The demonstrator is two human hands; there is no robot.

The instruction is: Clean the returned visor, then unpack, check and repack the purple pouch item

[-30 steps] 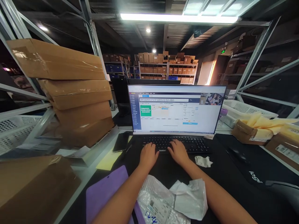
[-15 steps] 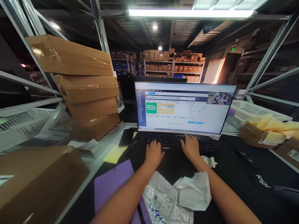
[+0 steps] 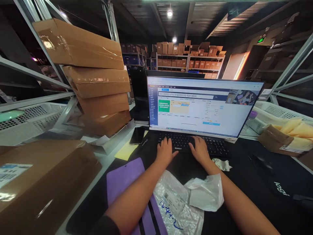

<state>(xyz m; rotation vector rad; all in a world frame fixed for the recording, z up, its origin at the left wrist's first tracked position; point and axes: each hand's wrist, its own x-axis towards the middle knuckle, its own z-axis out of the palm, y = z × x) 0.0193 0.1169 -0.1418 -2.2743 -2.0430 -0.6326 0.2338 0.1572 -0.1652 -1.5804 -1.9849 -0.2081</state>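
Observation:
My left hand (image 3: 165,151) rests on the left part of a black keyboard (image 3: 179,143), fingers spread over the keys and thumb out to the side. Toward the keyboard's right half, my right hand (image 3: 200,150) lies with its fingers apart on the keys. Neither hand holds anything. Behind the keyboard stands a lit monitor (image 3: 190,114) showing a web page with a search bar and a green box. Between my forearms lies a clear plastic bag (image 3: 178,205) with a printed label and blue handwriting, and a crumpled white packet (image 3: 207,194) on it. A purple folder (image 3: 127,176) is partly under my left forearm.
Taped cardboard boxes (image 3: 97,81) are stacked at the left, with a large carton (image 3: 44,176) nearer. A phone (image 3: 137,135) lies by yellow paper (image 3: 126,151). At right are a mouse (image 3: 262,163), an open box (image 3: 281,140) and a white basket (image 3: 286,111).
The view has tilted down and turned slightly left, so the scene sits higher and further right. Both hands stay at the keyboard, with small finger shifts.

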